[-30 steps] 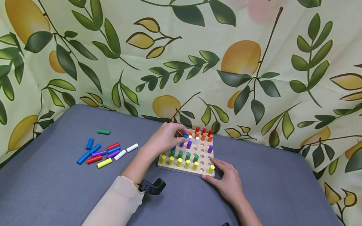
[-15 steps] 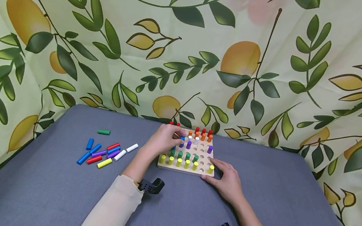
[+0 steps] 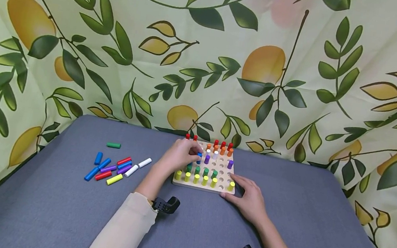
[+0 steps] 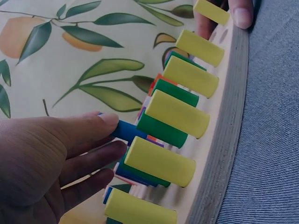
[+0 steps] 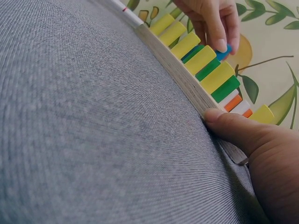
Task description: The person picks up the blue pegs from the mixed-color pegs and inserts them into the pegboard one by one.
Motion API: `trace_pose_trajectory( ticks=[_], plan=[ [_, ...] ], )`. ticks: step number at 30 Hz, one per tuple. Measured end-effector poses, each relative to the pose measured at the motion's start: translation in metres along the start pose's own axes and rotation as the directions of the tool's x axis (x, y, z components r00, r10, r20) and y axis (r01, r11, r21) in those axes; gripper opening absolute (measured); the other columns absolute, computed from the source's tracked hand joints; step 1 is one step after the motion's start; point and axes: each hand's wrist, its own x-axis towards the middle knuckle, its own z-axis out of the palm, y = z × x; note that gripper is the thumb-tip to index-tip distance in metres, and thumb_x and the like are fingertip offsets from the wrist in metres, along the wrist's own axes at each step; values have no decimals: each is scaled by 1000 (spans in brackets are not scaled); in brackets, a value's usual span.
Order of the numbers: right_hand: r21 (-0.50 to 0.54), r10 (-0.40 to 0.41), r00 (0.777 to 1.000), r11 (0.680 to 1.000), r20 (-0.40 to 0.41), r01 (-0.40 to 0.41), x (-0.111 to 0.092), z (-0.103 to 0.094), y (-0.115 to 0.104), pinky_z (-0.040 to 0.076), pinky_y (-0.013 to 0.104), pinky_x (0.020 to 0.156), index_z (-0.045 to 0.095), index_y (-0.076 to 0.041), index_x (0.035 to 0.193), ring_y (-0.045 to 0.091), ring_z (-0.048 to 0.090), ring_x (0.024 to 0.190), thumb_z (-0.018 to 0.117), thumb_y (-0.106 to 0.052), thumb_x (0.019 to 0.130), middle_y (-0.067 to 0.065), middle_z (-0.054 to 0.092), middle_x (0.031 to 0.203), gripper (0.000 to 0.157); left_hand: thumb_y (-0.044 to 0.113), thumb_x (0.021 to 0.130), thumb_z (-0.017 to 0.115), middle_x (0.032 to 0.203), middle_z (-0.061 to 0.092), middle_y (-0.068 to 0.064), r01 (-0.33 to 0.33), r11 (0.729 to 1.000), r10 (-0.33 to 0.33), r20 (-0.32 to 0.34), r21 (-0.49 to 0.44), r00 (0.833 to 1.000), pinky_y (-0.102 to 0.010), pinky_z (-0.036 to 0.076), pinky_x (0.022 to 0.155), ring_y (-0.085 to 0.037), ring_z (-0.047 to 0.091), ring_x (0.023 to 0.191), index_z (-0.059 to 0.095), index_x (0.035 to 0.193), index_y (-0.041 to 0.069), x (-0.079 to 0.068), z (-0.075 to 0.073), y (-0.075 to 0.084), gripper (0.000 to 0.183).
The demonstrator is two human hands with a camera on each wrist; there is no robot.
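In the head view a wooden pegboard (image 3: 218,168) stands on the table with rows of coloured pegs upright in it. My left hand (image 3: 181,153) is over its left half, pinching a blue peg (image 3: 199,158) between thumb and fingers. That blue peg (image 4: 125,131) stands behind the front yellow and green rows in the left wrist view; its lower end is hidden there. At the board's front right corner, my right hand (image 3: 249,197) grips the edge. Its thumb (image 5: 219,116) presses the front side in the right wrist view, near a yellow peg (image 5: 263,114).
Loose pegs lie left of the board: blue, purple, red and white ones, a yellow peg (image 3: 115,179) and a green peg (image 3: 113,145) farther back. Bare holes show on the board's right half. A patterned curtain (image 3: 206,59) rises behind the grey table (image 3: 204,232).
The blue peg has gone from tilted above the board to upright and lower among the pegs, my left hand sinking slightly with it. My right hand stays at the corner.
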Motion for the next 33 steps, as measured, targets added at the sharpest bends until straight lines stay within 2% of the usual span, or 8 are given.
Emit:
trace_pose_trajectory(
  ticks=[24, 33],
  plan=[
    [5, 28, 1000, 1000, 14, -28, -1, 2, 1, 35, 65, 112, 61, -16, 141, 38, 50, 137, 83, -47, 80, 14, 61, 143, 72, 11, 90, 76, 93, 74, -3, 12, 1000, -13, 42, 25, 999, -30, 56, 79, -11, 63, 81, 77, 103, 8, 0, 10, -8, 14],
    [9, 25, 1000, 1000, 9, -25, 0, 1, 0, 35, 65, 112, 61, -16, 141, 38, 50, 137, 83, -46, 81, 14, 61, 143, 70, 10, 89, 76, 95, 75, -4, 19, 999, -20, 42, 32, 999, -35, 57, 84, -13, 64, 84, 77, 102, 7, 2, 13, -11, 12]
  ],
)
